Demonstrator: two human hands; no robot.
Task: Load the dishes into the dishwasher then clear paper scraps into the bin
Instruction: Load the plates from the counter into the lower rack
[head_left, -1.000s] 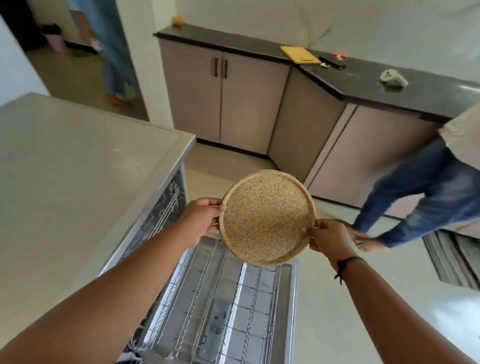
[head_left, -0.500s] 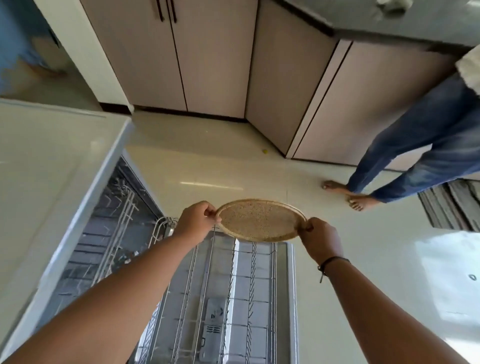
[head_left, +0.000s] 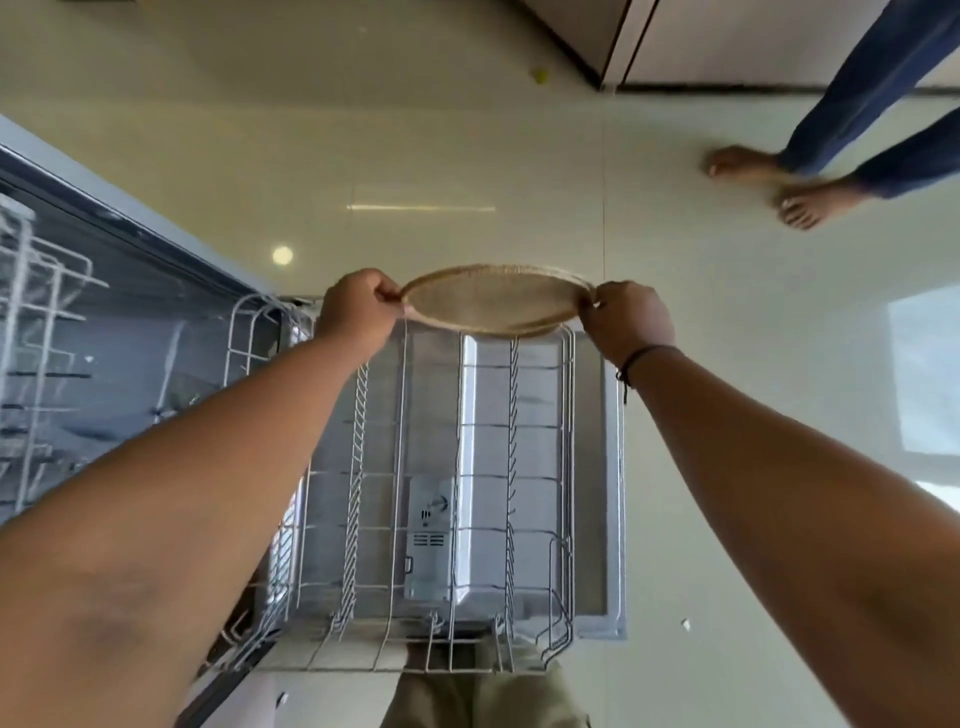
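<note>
Both hands hold a round speckled plate (head_left: 493, 306) by its opposite edges, above the far end of the pulled-out lower rack (head_left: 467, 499). The left hand (head_left: 358, 312) has its grip pinched on the plate's left rim, fingers curled under and thumb on top. The right hand (head_left: 626, 319) has its grip pinched on the right rim in the same way; a dark cord band (head_left: 641, 358) circles that wrist. The plate lies nearly flat, tilted a little toward the camera, so only a shallow oval of its face shows. Whether it touches the rack wires cannot be told; it looks to be just over the rack's far edge.

The rack is white wire, with rows of slanted tines running front to back, and no dishes show in it. It sits over the open dishwasher door (head_left: 597, 467), whose inner panel carries a detergent box (head_left: 428, 540). To the left the dishwasher's tub (head_left: 104, 353) stands open, with an upper rack (head_left: 36, 291) partly visible inside.

The floor (head_left: 467, 156) is pale glossy tile with light reflections. A small yellow scrap (head_left: 540, 75) lies on it near the cabinet base (head_left: 727, 47) at the top, and a tiny white scrap (head_left: 685, 624) lies right of the door. At upper right another person's bare feet (head_left: 769, 182) and blue jeans (head_left: 872, 104) show. The wearer's khaki trousers (head_left: 488, 696) show at the bottom edge.
</note>
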